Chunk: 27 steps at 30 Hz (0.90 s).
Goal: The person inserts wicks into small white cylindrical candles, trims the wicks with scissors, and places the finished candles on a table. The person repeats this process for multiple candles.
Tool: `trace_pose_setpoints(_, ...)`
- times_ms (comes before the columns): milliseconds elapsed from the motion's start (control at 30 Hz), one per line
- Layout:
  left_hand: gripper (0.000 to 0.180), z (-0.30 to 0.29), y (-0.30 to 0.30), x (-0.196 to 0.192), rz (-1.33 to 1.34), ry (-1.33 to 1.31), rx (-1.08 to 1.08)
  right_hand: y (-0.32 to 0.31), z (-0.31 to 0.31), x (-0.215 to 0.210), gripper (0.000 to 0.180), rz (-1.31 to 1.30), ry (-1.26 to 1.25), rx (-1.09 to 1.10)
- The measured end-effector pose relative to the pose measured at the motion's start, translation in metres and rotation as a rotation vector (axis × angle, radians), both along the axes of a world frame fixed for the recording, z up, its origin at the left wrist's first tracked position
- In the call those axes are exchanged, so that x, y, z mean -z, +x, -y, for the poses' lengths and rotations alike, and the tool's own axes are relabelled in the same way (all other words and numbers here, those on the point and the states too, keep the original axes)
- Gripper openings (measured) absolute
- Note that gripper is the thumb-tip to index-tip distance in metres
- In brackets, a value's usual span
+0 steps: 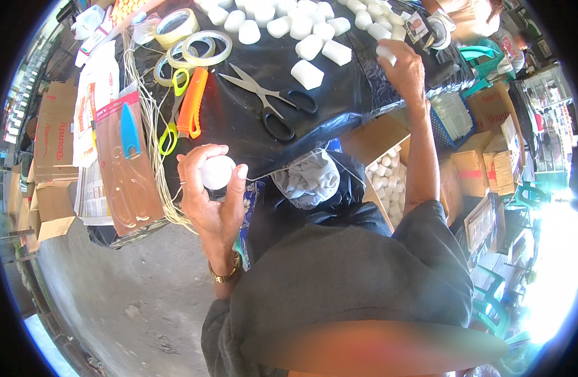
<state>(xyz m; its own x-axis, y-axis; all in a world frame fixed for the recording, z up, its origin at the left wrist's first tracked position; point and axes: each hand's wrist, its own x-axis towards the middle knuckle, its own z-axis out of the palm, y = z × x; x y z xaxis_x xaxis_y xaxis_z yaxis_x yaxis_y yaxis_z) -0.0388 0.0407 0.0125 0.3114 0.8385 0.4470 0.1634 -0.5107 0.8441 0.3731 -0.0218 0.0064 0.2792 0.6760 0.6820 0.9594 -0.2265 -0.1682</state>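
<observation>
My left hand (208, 195) is curled round a white, round-ended piece (217, 172) just off the table's near edge. Thumb and fingers grip its sides, and its smooth end faces up. Over the right part of the table, my right hand (404, 70) pinches another white piece (386, 55), partly covered by the fingers. Many similar white, stubby, tapered pieces (301, 28) lie heaped at the far side. A few stand apart nearer me, one of them a loose white piece (307, 75). Their material I cannot tell.
On the black-covered table (339, 103) lie black-handled scissors (270, 99), an orange cutter (192, 102), green-handled scissors (174, 113), tape rolls (206, 49) and a packaged blue-handled knife (130, 131). A cardboard box (387, 179) of white pieces stands below, beside grey cloth (308, 179).
</observation>
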Motion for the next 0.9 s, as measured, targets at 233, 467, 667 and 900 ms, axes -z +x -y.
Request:
trace_pose_setpoints(233, 0.037, -0.004, 0.01, -0.006, -0.026, 0.03, 0.072, 0.036, -0.05, 0.02, 0.033, 0.008, 0.174, 0.078)
trace_pose_setpoints(467, 0.038, -0.006, 0.008, 0.0, 0.162, -0.125, 0.031, -0.041, -0.045, -0.017, 0.036, -0.032, 0.089, 0.098)
trace_pose_setpoints(667, 0.035, -0.016, 0.015, 0.012, 0.129, -0.026, 0.012, -0.179, -0.05, -0.019, 0.025, 0.035, -0.096, -0.431)
trace_pose_setpoints(900, 0.035, -0.02, 0.024, 0.013, 0.196, 0.084, 0.044, -0.207, -0.068, -0.02, 0.056, 0.033, -0.388, -0.329)
